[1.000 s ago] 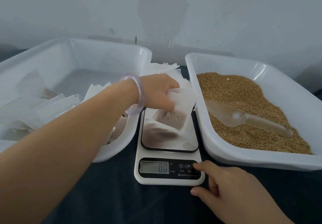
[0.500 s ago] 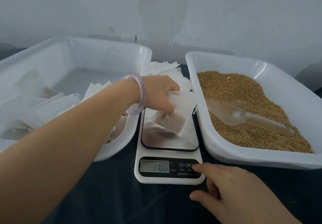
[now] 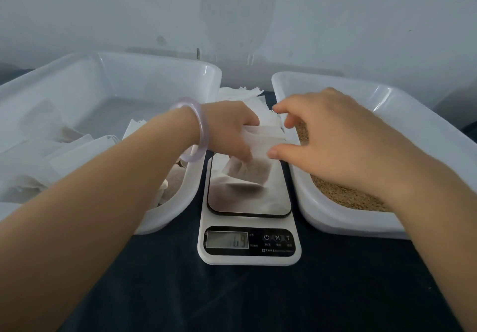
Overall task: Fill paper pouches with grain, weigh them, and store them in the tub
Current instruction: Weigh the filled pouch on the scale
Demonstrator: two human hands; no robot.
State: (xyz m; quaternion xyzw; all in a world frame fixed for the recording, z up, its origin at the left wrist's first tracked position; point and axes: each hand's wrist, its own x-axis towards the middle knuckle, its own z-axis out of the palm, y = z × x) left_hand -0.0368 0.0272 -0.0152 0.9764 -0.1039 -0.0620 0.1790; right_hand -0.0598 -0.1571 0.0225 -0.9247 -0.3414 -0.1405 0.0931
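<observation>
Control: Pouch position relative to the scale?

Operator: I read the pouch (image 3: 247,173) directly over the scale (image 3: 249,245), grain-filled end down at the platform (image 3: 247,204), empty flap (image 3: 260,138) up. Long axis runs tilted, from the platform up toward the far side of the scale. Whether the filled end bears fully on the platform I cannot tell; the display (image 3: 227,240) shows digits, blurred.

Control: Hands?

Operator: On the left of the scale, the left hand (image 3: 227,127) pinches the flap, fingers curled round it. On the right of the scale, the right hand (image 3: 333,135) has fingers spread wide, holding nothing; its thumb tip touches the flap's right edge. Both are at the flap, so neither is nearer; only the left hand carries the pouch.

Control: Next move?

Operator: My judgement: weighing is the step in hand. A true reading calls for both hands clear of the pouch, then a lift leftward into the tub (image 3: 154,78) just left of the scale, where filled pouches (image 3: 77,148) lie. Risk: the released pouch may tip over and shed grain.

Control: Surface and room?

Operator: Dark tabletop (image 3: 258,300) carries the scale. Just right of the scale stands the grain tray (image 3: 335,225); spare pouches (image 3: 240,91) lie behind the scale. Pale wall (image 3: 361,21) closes the far side.
</observation>
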